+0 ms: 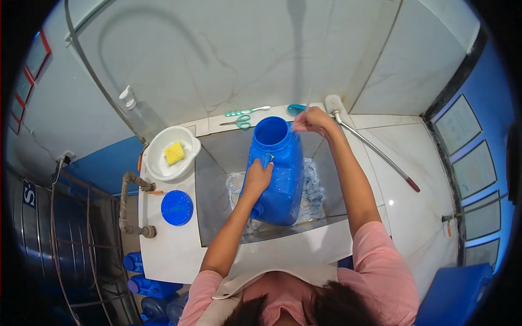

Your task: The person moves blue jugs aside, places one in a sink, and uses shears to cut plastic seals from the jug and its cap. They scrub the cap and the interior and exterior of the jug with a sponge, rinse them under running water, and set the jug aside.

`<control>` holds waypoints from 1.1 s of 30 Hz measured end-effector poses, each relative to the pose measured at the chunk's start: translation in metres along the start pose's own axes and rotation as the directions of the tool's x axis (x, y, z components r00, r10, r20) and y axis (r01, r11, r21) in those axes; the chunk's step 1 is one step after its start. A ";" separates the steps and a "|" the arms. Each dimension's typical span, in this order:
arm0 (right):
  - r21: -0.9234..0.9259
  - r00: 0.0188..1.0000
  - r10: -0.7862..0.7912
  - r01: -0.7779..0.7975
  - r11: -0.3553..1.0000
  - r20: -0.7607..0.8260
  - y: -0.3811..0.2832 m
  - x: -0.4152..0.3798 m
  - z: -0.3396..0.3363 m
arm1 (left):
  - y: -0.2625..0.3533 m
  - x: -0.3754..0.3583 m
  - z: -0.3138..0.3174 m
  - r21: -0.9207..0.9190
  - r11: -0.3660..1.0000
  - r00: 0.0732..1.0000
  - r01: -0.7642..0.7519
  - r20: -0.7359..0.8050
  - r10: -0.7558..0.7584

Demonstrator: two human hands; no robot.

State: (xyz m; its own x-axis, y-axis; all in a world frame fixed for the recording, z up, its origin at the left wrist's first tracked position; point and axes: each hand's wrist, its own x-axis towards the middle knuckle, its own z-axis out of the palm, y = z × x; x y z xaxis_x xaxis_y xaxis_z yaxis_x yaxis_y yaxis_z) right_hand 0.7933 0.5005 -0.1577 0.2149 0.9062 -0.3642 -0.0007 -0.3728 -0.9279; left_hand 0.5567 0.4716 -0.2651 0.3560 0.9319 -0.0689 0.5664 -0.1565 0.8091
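Note:
A large blue plastic jug (291, 179) stands in the grey tiled sink (215, 157), its wide round mouth uncovered and facing up. My left hand (259, 176) is wrapped around the handle on the jug's near side. Just right of the mouth, my right hand (315, 120) has its fingers pinched together; I cannot tell what is in them. A faint thin vertical streak shows above that hand. Crumpled, wet-looking pale material (314, 190) lies on the sink floor around the jug.
Left of the sink are a white basin (157, 173) holding a yellow sponge (174, 154), and a blue lid (177, 207). Scissors (239, 122), a toothbrush (247, 111) and a blue brush (296, 108) lie on the back ledge. A long-handled brush (375, 149) rests at right.

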 end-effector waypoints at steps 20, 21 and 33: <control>0.066 0.972 -0.020 0.004 0.998 0.235 -0.033 -0.017 -0.002 | 0.019 -0.012 -0.021 0.264 0.904 0.942 -0.337 0.091 0.324; 0.064 0.971 -0.019 0.004 0.998 0.237 -0.029 -0.013 -0.005 | 0.028 -0.011 -0.023 0.381 0.855 0.936 -0.351 0.132 0.326; 0.197 0.983 -0.085 0.052 0.979 0.163 -0.028 -0.012 -0.007 | 0.052 0.041 0.076 0.744 0.548 0.665 -0.382 -0.191 0.722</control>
State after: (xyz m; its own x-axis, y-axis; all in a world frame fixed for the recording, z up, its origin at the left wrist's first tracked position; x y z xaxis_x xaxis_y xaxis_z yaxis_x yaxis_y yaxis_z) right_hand 0.7973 0.4992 -0.1268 0.0521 0.9549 -0.2922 -0.1821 -0.2786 -0.9430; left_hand 0.6574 0.4766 -0.2699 0.5035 0.5688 0.6503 0.7278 -0.6849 0.0355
